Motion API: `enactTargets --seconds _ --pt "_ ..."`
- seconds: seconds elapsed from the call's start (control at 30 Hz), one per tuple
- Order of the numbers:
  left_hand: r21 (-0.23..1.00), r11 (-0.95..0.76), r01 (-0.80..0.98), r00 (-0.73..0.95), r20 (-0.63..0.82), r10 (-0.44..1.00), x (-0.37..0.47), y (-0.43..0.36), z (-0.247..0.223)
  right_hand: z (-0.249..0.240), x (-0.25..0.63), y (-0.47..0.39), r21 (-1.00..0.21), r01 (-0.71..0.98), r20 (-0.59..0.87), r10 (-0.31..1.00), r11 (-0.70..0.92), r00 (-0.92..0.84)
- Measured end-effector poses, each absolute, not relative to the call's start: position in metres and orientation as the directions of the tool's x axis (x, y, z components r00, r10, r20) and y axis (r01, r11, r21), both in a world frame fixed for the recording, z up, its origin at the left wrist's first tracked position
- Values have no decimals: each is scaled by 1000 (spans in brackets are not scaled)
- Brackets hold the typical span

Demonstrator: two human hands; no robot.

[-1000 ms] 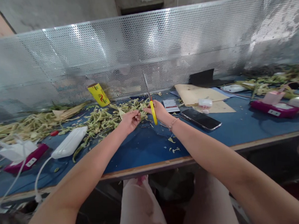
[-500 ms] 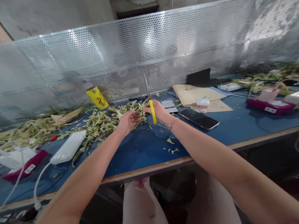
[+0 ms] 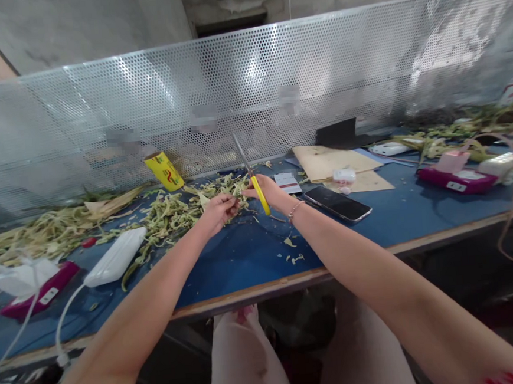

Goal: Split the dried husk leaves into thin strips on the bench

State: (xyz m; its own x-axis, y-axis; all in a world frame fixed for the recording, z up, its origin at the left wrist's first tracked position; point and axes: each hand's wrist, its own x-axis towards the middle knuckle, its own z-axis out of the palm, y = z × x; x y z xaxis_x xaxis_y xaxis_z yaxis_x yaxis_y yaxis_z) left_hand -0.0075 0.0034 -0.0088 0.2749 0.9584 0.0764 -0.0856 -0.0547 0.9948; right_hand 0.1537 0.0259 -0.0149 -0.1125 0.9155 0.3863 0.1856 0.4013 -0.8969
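Yellow-handled scissors (image 3: pixel 260 195) are in my right hand (image 3: pixel 269 192), their blades slanting up and to the left. My left hand (image 3: pixel 219 212) is closed, its fingertips pinched close to my right fingertips; what lies between them is too small to make out. Both hands are at the right edge of a heap of pale green plant pieces (image 3: pixel 169 213) on the blue table (image 3: pixel 244 258). Small scraps (image 3: pixel 289 242) lie in front of my right hand.
A yellow tube (image 3: pixel 164 171) leans behind the heap. To the left are a white power bank (image 3: pixel 116 257) and a magenta socket (image 3: pixel 40 290). On the right lie a black phone (image 3: pixel 338 203), brown paper (image 3: pixel 334 161) and another magenta socket (image 3: pixel 457 180). A perforated metal screen (image 3: pixel 248 92) stands behind.
The scissors have tilted further to the left. My left fingers have drawn together in a pinch. The whole view has shifted slightly.
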Motion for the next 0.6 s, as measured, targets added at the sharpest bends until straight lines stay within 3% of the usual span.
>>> enactTargets --seconds 0.33,0.6 --pt "999 -14 -36 352 26 936 -8 2 -14 -3 159 16 -667 558 450 864 494 -228" --pt "997 -54 -64 365 73 928 -11 4 -15 -8 162 23 -747 396 469 845 534 -257"
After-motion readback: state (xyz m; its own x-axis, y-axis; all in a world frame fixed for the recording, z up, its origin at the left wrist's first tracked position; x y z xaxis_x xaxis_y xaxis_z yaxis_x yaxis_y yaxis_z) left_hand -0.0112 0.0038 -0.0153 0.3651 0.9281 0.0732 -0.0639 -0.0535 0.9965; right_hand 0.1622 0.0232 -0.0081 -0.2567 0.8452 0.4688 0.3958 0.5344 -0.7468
